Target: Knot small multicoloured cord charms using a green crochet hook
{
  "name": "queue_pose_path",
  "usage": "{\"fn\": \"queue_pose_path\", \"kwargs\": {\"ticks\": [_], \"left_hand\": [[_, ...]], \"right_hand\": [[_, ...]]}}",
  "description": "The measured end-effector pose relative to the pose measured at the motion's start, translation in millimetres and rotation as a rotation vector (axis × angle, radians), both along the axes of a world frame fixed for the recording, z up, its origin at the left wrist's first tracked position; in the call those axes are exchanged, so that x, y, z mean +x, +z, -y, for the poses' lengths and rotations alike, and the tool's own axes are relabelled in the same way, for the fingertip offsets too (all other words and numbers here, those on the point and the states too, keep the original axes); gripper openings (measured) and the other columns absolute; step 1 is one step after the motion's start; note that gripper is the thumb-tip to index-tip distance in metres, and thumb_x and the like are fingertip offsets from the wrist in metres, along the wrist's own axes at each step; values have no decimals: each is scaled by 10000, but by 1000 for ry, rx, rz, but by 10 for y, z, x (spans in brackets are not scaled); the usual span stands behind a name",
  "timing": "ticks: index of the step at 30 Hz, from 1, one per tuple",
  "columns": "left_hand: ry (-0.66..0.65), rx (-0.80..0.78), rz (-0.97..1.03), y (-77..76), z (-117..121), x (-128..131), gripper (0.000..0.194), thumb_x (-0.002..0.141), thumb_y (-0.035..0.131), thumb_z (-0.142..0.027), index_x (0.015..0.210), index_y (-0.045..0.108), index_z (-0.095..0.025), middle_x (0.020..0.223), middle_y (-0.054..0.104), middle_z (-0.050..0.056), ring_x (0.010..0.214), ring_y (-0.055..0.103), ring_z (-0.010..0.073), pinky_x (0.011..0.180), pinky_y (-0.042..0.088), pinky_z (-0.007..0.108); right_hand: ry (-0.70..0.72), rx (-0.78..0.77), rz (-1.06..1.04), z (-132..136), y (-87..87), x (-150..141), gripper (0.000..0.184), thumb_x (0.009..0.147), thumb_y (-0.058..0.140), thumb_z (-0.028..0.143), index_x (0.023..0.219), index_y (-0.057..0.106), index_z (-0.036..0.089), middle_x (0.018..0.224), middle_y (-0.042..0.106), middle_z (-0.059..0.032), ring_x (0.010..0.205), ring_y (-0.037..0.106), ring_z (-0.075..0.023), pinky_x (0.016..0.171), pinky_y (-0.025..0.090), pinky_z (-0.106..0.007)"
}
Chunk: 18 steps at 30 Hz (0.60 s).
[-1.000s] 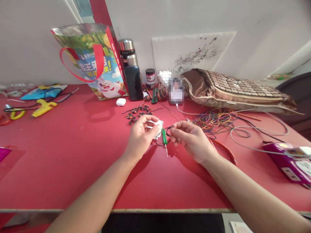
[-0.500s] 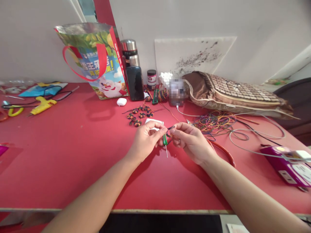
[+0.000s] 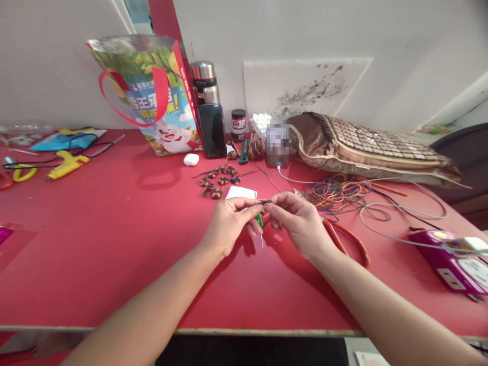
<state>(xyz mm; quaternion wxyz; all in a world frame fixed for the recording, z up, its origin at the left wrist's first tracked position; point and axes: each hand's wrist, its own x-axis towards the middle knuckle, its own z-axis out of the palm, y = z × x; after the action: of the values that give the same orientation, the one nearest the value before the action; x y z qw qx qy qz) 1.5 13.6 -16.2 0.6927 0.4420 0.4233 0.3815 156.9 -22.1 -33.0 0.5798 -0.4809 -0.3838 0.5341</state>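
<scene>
My left hand and my right hand meet over the red table, thumbs and forefingers pinched on a small dark cord between them. Only a short bit of the cord shows; the fingers hide the rest. Just below the fingertips is a green-handled tool with a thin metal shaft pointing toward me; whether it lies on the table or is held, I cannot tell. Behind my left hand lies a folded white pad. Red-orange handles of a tool curve out beside my right wrist.
Knotted multicoloured cord flowers lie beyond my hands. A heap of loose cords is at the right, near a purple power strip. A phone, a shopping bag and a brown cushion line the wall. A yellow glue gun lies left.
The cord's small loop between my fingertips has drawn in, and the fingertips have come closer together. More of the white pad shows behind my left hand.
</scene>
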Motion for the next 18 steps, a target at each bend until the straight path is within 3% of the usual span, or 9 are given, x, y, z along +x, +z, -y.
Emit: {"fn": "queue_pose_path", "kwargs": {"ticks": [4, 10, 14, 16, 18], "left_hand": [[56, -36, 61, 7, 3, 10, 347, 593, 1000, -355, 776, 817, -123, 621, 735, 52, 508, 670, 132, 497, 537, 223], [36, -22, 74, -11, 16, 21, 366, 666, 967, -450, 784, 824, -134, 680, 753, 62, 618, 719, 164, 639, 626, 287], [61, 2, 81, -41, 14, 32, 342, 645, 979, -413, 776, 821, -139, 730, 769, 57, 648, 725, 162, 713, 646, 314], [86, 8, 78, -50, 0, 21, 314, 659, 970, -390, 775, 819, -140, 705, 759, 51, 625, 716, 158, 712, 644, 318], [117, 25, 62, -51, -25, -2, 292, 678, 956, -375, 772, 815, -138, 663, 741, 47, 597, 702, 153, 692, 635, 311]], "right_hand": [[1, -19, 19, 6, 22, -23, 464, 664, 954, 553, 770, 674, 199, 567, 627, 24, 478, 523, -113, 459, 408, -257], [-36, 15, 26, 14, 32, -29, 433, 677, 948, 532, 757, 675, 206, 562, 594, 37, 483, 521, -113, 469, 419, -262], [-16, 18, 44, -6, 5, -8, 430, 693, 926, 551, 768, 672, 212, 591, 606, 30, 490, 513, -116, 474, 402, -270], [-3, 22, 104, -19, -19, 18, 404, 744, 874, 564, 790, 667, 221, 599, 613, 23, 500, 512, -129, 491, 393, -283], [-14, 45, 310, -20, -39, 38, 334, 821, 796, 535, 824, 664, 229, 625, 625, 13, 534, 521, -147, 531, 387, -296]]}}
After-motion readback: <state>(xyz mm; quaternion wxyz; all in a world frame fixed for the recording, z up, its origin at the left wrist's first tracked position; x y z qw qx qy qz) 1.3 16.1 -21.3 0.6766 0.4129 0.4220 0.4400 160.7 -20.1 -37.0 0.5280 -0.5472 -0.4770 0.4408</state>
